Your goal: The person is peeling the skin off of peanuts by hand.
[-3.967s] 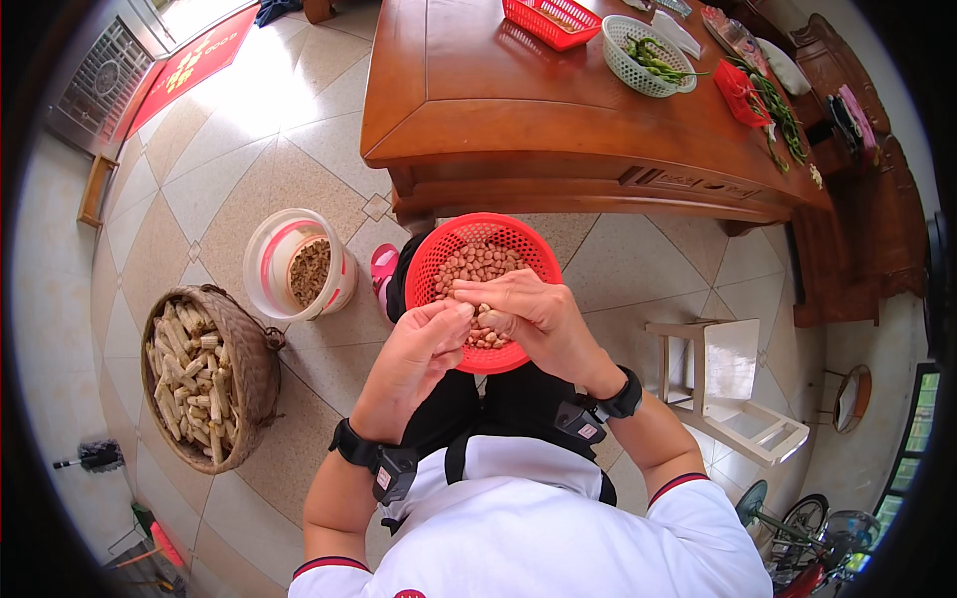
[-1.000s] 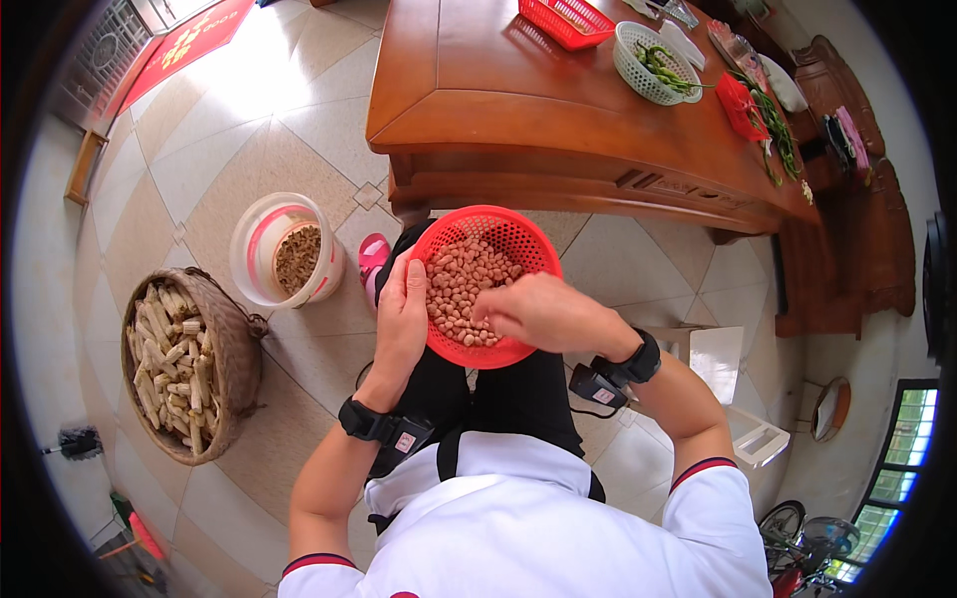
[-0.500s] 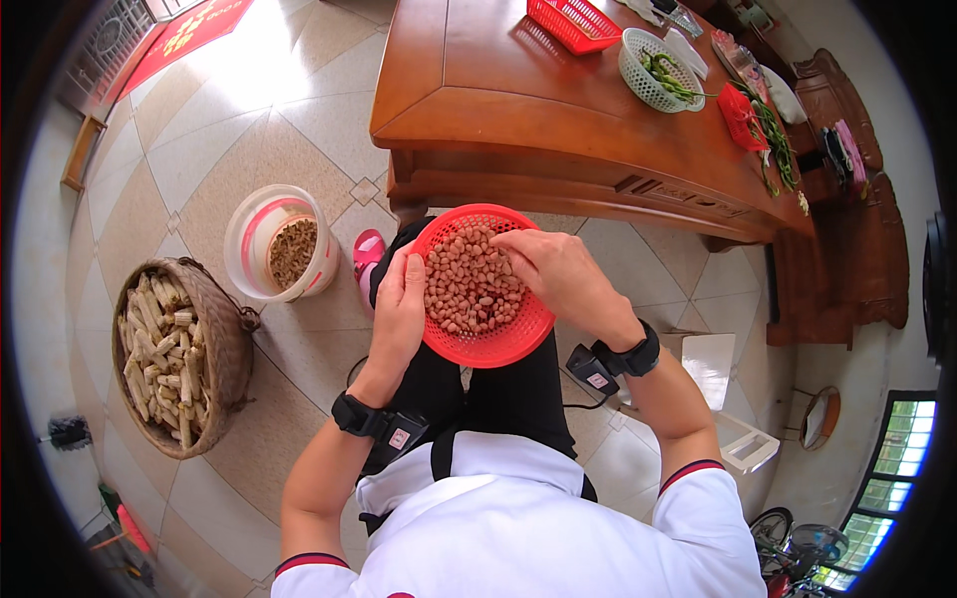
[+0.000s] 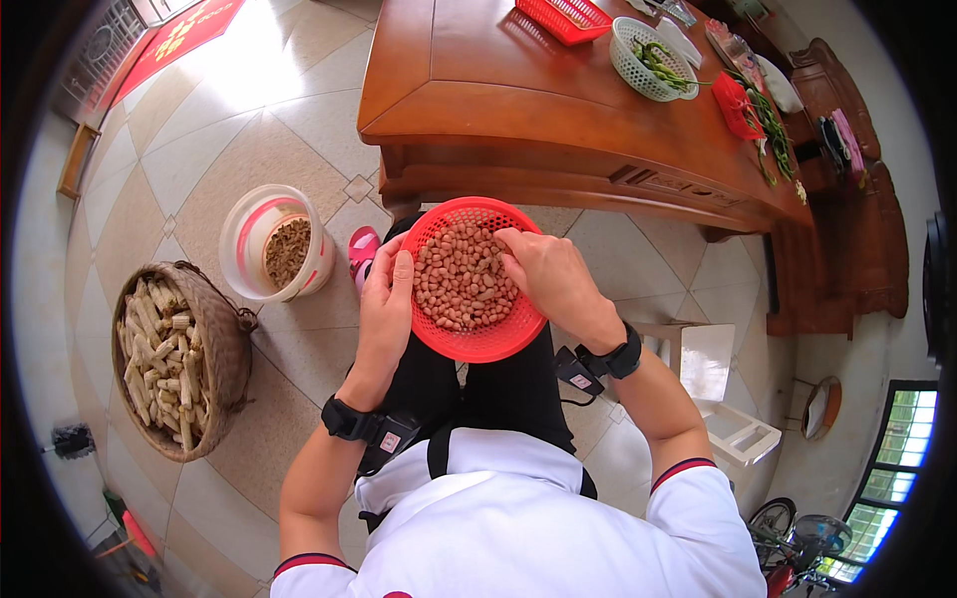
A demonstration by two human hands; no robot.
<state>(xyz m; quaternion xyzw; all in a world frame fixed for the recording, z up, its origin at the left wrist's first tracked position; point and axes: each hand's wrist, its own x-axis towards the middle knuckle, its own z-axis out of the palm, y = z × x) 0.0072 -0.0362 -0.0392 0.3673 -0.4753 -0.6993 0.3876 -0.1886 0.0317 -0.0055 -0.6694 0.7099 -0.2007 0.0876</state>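
A round red plastic mesh basket (image 4: 475,346) rests above my lap, tilted slightly toward me. Shelled peanuts (image 4: 459,284) with pinkish skins lie heaped over its left and middle part. My left hand (image 4: 385,304) grips the basket's left rim, thumb on the inner side. Over the peanuts at the upper right, my right hand (image 4: 560,284) is bent in with thumb and fingers pinched together. Its fingertips touch or hover just above the peanuts; anything between them is hidden.
A white bucket (image 4: 233,244) with brown shells in it stands on the floor to the left. Beside it is a woven basket (image 4: 231,349) full of corn cobs. Ahead is a wooden table (image 4: 478,90) bearing a white colander (image 4: 626,75) of green peppers and red baskets.
The view has shifted a little. The mesh basket now sits slightly farther left and higher in view. My right fingers have moved among the peanuts, and the heap looks spread differently.
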